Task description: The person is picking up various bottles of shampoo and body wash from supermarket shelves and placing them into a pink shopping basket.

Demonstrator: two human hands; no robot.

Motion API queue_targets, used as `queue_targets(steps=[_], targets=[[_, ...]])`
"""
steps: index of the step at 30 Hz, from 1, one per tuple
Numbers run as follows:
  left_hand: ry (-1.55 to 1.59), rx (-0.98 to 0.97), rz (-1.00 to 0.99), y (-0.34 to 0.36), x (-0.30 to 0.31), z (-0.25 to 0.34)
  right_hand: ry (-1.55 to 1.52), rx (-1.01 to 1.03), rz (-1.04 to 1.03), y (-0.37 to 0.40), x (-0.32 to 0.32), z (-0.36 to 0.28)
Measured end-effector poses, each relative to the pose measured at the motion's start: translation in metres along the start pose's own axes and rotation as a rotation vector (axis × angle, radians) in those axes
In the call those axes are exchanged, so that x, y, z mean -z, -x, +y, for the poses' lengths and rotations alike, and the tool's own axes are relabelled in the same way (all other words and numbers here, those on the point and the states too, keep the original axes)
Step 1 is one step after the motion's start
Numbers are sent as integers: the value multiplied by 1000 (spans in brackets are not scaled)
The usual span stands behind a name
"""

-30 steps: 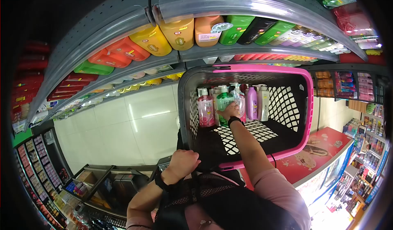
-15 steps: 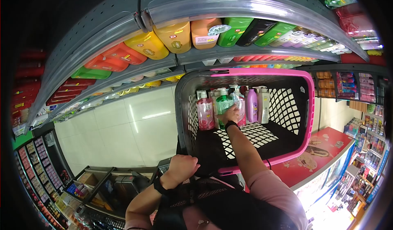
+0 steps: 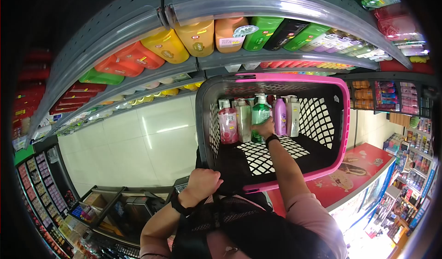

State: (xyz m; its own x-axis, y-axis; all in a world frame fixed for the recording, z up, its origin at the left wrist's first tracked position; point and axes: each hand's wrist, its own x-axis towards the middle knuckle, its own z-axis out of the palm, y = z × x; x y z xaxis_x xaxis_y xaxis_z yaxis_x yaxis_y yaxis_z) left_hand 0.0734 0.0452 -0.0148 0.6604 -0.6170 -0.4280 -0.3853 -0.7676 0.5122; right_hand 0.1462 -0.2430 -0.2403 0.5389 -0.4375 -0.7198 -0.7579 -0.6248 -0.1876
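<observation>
Bottles (image 3: 260, 113) line the far side of a pink-rimmed basket (image 3: 346, 116), leaving room in its near half and right end, though the right arm (image 3: 285, 167) cuts across its near side. Shelving (image 3: 294, 5) bars the way beyond it; open floor (image 3: 124, 139) stretches to its left.

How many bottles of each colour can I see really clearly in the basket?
Pink bottle: 1
Green bottle: 1
Purple bottle: 1
Pale bottles: 2
Total: 5, counting only the ones that show clearly; anything mostly hidden is left out.
</observation>
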Motion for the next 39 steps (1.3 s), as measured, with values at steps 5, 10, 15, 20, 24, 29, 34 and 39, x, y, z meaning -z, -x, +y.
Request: queue_targets(steps=[5, 10, 15, 20, 24, 29, 34, 39], targets=[[-7, -2, 3, 0, 0, 0, -25, -15, 5, -16, 11, 13], [-3, 5, 11, 1, 0, 1, 85, -55, -15, -11, 12, 5], [-10, 4, 14, -1, -1, 0, 168, 26, -51, 11, 0, -9], [3, 9, 10, -1, 0, -1, 284, 111, -72, 16, -29, -16], [12, 12, 13, -2, -1, -1, 306, 115, -22, 5, -55, -8], [18, 22, -19, -3, 1, -2, 261, 48, -3, 2, -59, -11], [35, 27, -27, -4, 0, -3, 229, -35, -24, 7, -45, -18], [44, 22, -50, -5, 3, -3, 190, -54, 23, 19, -42, -24]])
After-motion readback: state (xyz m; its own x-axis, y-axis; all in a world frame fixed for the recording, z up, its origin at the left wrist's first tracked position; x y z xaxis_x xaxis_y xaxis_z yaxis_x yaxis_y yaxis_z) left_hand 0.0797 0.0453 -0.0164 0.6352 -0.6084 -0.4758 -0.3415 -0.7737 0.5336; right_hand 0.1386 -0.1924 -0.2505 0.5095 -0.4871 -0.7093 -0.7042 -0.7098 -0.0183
